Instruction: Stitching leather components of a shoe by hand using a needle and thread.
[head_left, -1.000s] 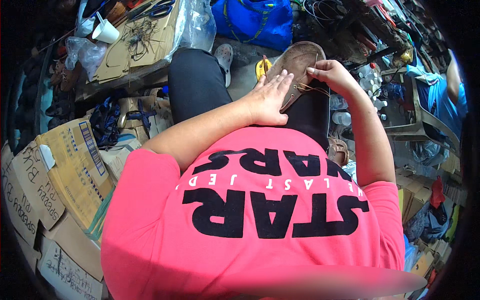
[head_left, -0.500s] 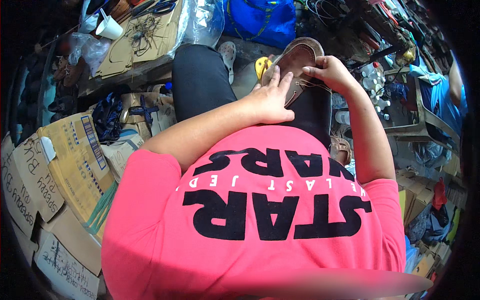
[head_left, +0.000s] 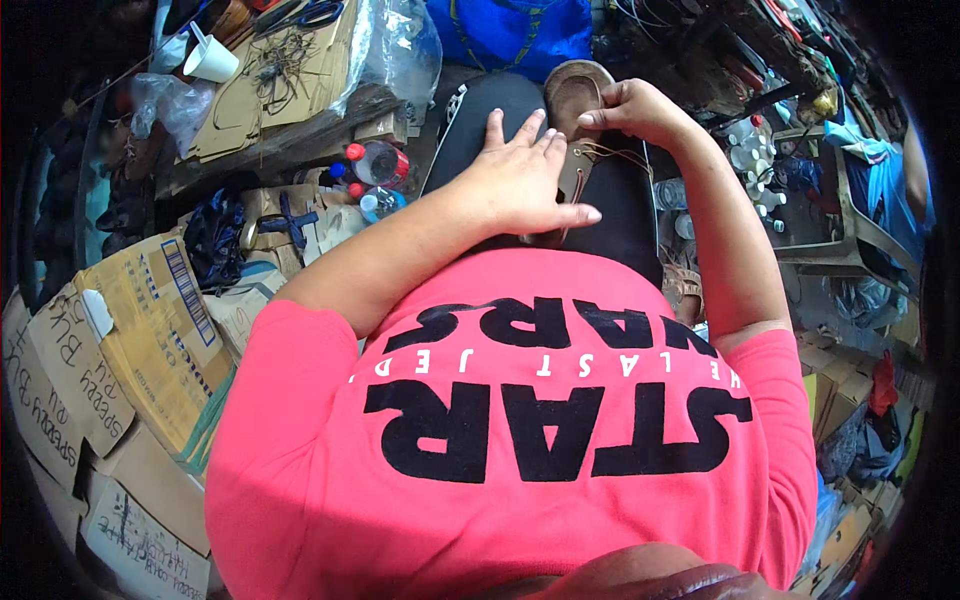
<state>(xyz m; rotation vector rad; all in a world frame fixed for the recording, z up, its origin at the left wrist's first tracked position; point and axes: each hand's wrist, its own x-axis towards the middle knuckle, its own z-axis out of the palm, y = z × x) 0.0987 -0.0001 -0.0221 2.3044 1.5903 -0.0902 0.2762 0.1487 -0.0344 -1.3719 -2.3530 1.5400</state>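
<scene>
A brown leather lace-up shoe (head_left: 575, 99) rests on my lap, its rounded end pointing away from me. Loose tan laces (head_left: 612, 151) trail from its right side over the black trousers (head_left: 504, 98). My right hand (head_left: 640, 112) pinches the shoe's right edge near the far end, thumb on top. My left hand (head_left: 525, 178) lies across the left side of the shoe with fingers spread and thumb stretched out. It hides much of the shoe's middle.
Plastic bottles (head_left: 380, 165) stand left of my legs, and white bottles (head_left: 752, 160) on the right. A low bench at upper left holds cardboard, a wire tangle (head_left: 285, 75) and a white cup (head_left: 211, 58). Cardboard boxes (head_left: 150, 300) fill the left; a blue bag (head_left: 520, 35) lies ahead.
My left leg has swung right, against the other, uncovering the bottles beside it. The shoe has turned and shifted slightly, and my left hand has spread and moved left; the yellow item is now hidden.
</scene>
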